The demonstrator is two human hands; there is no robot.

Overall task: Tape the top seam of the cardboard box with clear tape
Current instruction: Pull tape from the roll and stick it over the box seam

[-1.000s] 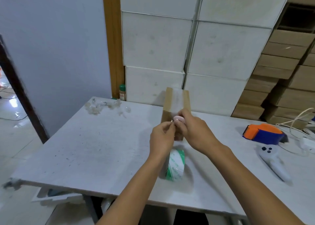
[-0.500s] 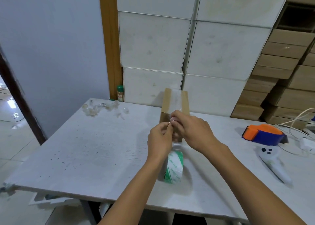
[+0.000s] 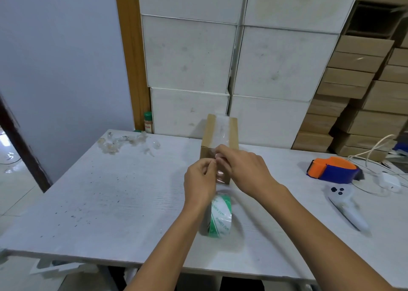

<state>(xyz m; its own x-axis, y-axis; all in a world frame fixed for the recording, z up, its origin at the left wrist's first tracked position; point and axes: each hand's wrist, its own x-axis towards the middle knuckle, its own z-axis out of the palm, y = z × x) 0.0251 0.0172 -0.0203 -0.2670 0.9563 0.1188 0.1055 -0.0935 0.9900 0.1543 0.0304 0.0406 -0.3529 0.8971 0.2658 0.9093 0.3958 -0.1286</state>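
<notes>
A small brown cardboard box (image 3: 233, 131) stands on the white table (image 3: 110, 191), a strip of clear tape (image 3: 221, 129) running along its top seam and down its near face. My left hand (image 3: 199, 184) and my right hand (image 3: 245, 169) meet at the box's near top edge, both pinching the clear tape there. Just below my hands a roll of clear tape with green print (image 3: 219, 215) stands on edge on the table. The box's lower near face is partly hidden behind my hands.
An orange and blue tape dispenser (image 3: 333, 169) and a white controller (image 3: 344, 207) lie at the right, beside a white cable and charger (image 3: 389, 181). Crumpled tape scraps (image 3: 120, 141) sit at the far left. White and brown cartons are stacked behind the table.
The hands stay pinched together at the box's near edge and have shifted only slightly; the view has moved a little. The roll has not moved.
</notes>
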